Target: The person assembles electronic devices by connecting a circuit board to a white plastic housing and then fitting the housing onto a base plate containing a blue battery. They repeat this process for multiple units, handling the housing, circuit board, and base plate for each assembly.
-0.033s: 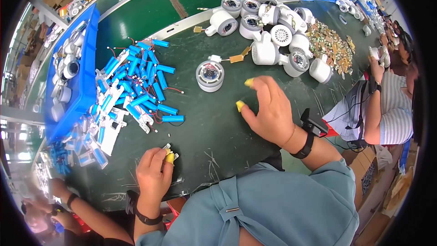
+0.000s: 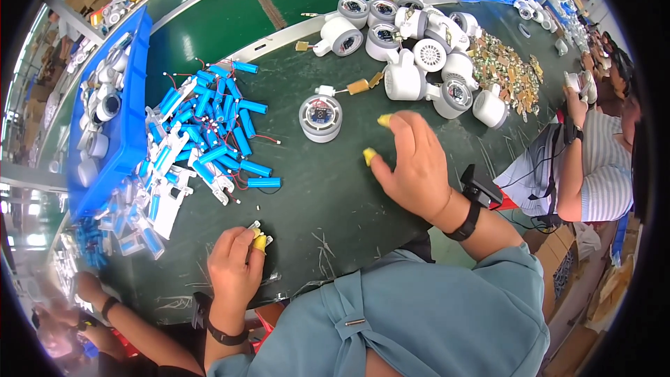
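My left hand [image 2: 234,263] is near the table's front edge, its yellow-tipped thumb and fingers pinched on a small white plastic part [image 2: 269,240] that the fingers mostly cover. Over the table to the right is my right hand [image 2: 417,173], thumb and index finger apart in yellow finger covers, with nothing between them. Beyond and left of it, a round white housing [image 2: 320,118] lies with its dark circuit board facing up. At its far side, a small tan board [image 2: 358,86] hangs on by a short wire.
Blue battery cells [image 2: 264,182] with red leads lie piled at the left, beside a blue bin [image 2: 143,84] of white parts. White round-headed housings [image 2: 429,54] and many small circuit boards [image 2: 509,70] cover the far right. Other people sit on both sides.
My right hand has shifted very slightly away from me. The left hand keeps its pinch in the same place.
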`<state>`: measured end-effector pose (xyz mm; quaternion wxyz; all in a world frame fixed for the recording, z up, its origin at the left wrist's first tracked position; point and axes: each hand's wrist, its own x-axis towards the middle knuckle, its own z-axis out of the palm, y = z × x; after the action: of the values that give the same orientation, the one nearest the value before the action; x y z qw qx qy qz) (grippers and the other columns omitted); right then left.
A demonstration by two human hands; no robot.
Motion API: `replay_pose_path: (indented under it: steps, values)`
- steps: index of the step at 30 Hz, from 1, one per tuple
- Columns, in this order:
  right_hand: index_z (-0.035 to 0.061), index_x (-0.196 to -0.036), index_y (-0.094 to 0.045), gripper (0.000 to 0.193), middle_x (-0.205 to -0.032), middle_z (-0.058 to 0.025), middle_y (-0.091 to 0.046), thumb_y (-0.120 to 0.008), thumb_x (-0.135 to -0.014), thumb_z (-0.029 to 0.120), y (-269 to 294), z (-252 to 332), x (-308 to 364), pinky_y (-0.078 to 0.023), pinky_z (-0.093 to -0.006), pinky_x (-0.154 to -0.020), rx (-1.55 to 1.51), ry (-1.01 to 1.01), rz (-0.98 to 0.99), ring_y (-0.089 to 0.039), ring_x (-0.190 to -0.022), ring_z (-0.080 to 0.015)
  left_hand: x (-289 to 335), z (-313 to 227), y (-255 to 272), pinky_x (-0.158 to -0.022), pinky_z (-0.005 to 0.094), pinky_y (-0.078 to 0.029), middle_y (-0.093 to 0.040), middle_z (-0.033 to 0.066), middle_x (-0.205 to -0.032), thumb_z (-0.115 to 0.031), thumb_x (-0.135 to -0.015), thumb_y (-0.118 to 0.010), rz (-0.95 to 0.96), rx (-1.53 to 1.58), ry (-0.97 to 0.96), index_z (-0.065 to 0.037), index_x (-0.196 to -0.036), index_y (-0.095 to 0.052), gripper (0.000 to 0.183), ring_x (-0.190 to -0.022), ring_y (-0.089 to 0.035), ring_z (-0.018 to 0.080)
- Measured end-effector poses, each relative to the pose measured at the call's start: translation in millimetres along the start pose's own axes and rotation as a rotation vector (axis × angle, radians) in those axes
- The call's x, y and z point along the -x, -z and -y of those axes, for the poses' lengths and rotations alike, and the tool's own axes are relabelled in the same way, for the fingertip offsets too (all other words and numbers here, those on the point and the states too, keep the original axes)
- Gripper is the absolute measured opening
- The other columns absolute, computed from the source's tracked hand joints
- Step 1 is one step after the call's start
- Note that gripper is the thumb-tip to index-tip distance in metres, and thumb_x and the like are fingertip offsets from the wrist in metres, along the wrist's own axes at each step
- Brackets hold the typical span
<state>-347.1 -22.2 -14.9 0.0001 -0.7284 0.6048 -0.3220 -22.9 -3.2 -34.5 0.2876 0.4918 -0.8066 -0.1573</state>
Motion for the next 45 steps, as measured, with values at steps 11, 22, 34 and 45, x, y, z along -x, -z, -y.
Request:
replay_pose_path:
  steps: [11, 22, 34, 45]
  values:
    - [0.0053, -0.1, -0.062, 0.021, -0.09, -0.0075, -0.058, -0.063, -0.079, 0.01, -49, -51, -66, -0.047, -0.038, -0.076, 0.502, 0.299, 0.008, -0.058, -0.09, -0.0249, -5, 0, 3, -0.067, 0.0393, -0.051, -0.065, 0.0107, -0.099, 0.002, -0.07, -0.074, -0.029, -0.114, -0.081, -0.003, -0.097, -0.067, 0.028, -0.078, -0.061, 0.031]
    - [-0.0004, -0.112, -0.057, 0.021, -0.093, -0.0089, -0.069, -0.051, -0.103, 0.017, -18, 0, -12, -0.053, -0.0243, -0.059, -0.83, -0.595, 0.642, -0.068, -0.072, -0.0128, -11, 1, -1, -0.078, 0.0372, -0.05, -0.067, 0.0122, -0.102, 0.007, -0.076, -0.068, 0.029, 0.122, -0.001, -0.003, -0.101, -0.065, 0.028, -0.088, -0.061, 0.0308]
    - [-0.0026, -0.114, -0.055, 0.02, -0.1, -0.0099, -0.068, -0.047, -0.104, 0.012, -42, 49, 16, -0.056, -0.0261, -0.07, -1.446, -0.789, 0.897, -0.067, -0.083, -0.0129, -30, -22, -20, -0.08, 0.0387, -0.049, -0.068, 0.0117, -0.098, 0.006, -0.08, -0.064, 0.219, 0.315, 0.022, -0.002, -0.103, -0.065, 0.025, -0.089, -0.062, 0.0314]
    - [-0.0018, -0.114, -0.055, 0.018, -0.098, -0.0084, -0.067, -0.046, -0.104, 0.009, -44, 50, 19, -0.056, -0.0249, -0.068, -1.413, -0.747, 0.865, -0.066, -0.08, -0.011, -39, -28, -24, -0.075, 0.0401, -0.048, -0.066, 0.0119, -0.094, 0.005, -0.08, -0.064, 0.206, 0.306, 0.027, -0.002, -0.103, -0.064, 0.024, -0.085, -0.06, 0.0323]
